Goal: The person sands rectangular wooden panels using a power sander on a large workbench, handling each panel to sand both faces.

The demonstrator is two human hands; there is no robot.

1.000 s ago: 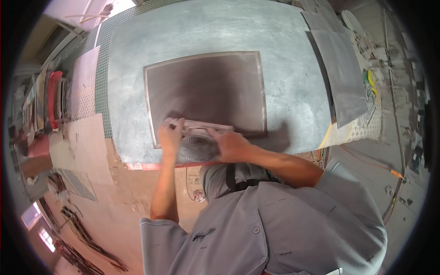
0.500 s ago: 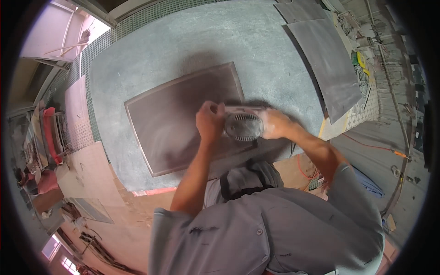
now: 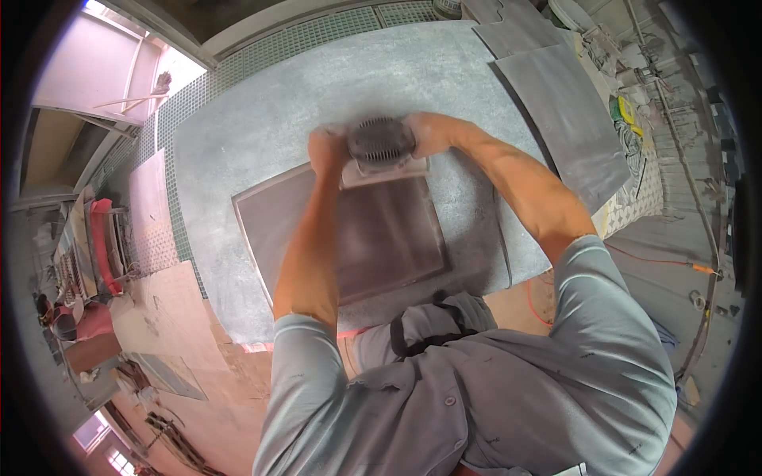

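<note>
Both arms reach far forward over a grey worktable [image 3: 246, 111]. A power sander [image 3: 382, 141] with a dark ribbed housing and a light rectangular base sits over the far edge of a dark framed panel [image 3: 357, 246], which lies flat. My left hand [image 3: 326, 151] is closed on the sander's left side. On its other side my right hand [image 3: 432, 133] grips the body near the base. Motion blurs both hands slightly, and the sander's underside is hidden. A dark cord [image 3: 502, 230] runs down the tabletop to the right of the panel.
Dark grey sheets [image 3: 563, 119] overlap the table's right end. Green grating [image 3: 309, 49] borders the far side. Yellow-green objects [image 3: 627, 113] lie among clutter at right, and an orange cable [image 3: 667, 260] crosses the floor. Boards and red items [image 3: 101, 238] stand at left.
The sander and both hands have moved away from my body and a little left, from the panel's right part to its far edge. My arms are stretched further out.
</note>
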